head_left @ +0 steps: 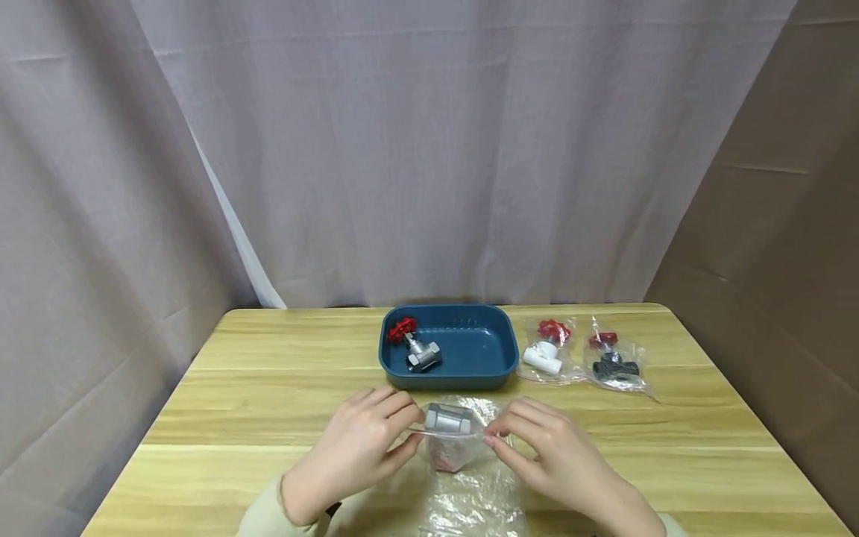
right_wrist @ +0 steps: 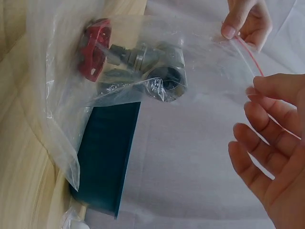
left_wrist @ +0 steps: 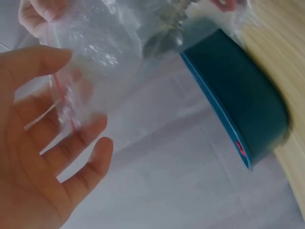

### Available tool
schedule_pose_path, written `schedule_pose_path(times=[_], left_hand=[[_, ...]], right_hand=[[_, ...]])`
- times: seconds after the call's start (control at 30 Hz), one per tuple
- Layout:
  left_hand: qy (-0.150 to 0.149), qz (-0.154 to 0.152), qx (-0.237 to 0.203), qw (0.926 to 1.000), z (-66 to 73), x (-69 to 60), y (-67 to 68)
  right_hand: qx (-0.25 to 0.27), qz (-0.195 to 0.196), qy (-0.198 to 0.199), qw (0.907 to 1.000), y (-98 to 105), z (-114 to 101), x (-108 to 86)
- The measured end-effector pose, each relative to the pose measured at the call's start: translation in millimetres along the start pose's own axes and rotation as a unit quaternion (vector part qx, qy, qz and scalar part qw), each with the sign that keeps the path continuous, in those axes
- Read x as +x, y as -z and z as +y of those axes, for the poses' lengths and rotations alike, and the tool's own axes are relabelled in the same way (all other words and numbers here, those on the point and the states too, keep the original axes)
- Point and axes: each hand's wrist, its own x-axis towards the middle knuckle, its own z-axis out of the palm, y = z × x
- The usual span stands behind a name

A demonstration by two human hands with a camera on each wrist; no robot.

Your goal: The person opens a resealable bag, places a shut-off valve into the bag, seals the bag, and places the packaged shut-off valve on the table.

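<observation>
In the head view, my left hand (head_left: pixel 365 440) and right hand (head_left: pixel 545 446) hold the two ends of a clear zip-lock bag's mouth (head_left: pixel 452 432). Inside the bag is a metal valve (head_left: pixel 448 419) with a red handwheel (right_wrist: pixel 96 50); its wheel hangs downward. In the right wrist view, my right thumb and index finger pinch the zip strip, and my left hand (right_wrist: pixel 248 24) pinches its far end. The left wrist view shows my left thumb in front of the bag's edge and several fingers behind it.
A blue tray (head_left: pixel 473 382) stands behind the bag, holding another metal valve (head_left: pixel 423 354) with a red wheel. To its right lie a bagged white valve (head_left: pixel 543 356) and a bagged dark grey valve (head_left: pixel 615 367). Flat clear plastic (head_left: pixel 473 507) lies beneath the hands.
</observation>
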Motion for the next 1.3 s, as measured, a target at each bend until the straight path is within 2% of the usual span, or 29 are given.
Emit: schedule_pose_path(times=[0.2, 0.3, 0.53, 0.9, 1.3], left_hand=[[-0.028, -0.018, -0.004, 0.9995, 13.5, 19.3, -5.6], [-0.047, -0.017, -0.008, 0.9987, 21.8, 29.0, -9.9], [-0.096, 0.018, 0.023, 0.9949, 32.4, 41.8, -16.7], [-0.113, 0.039, 0.040, 0.9921, 30.4, 36.7, -20.0], [-0.116, 0.042, 0.042, 0.9915, 23.8, 27.3, -19.4]], right_hand=[[0.005, 0.013, 0.035, 0.9993, -3, 0, 4.3], [0.001, 0.014, 0.043, 0.9990, -5, -2, 5.9], [0.005, 0.015, 0.032, 0.9994, -8, -5, 3.7], [-0.001, 0.012, 0.044, 0.9990, -8, -4, 1.7], [-0.015, -0.004, 0.060, 0.9981, -5, -4, 1.1]])
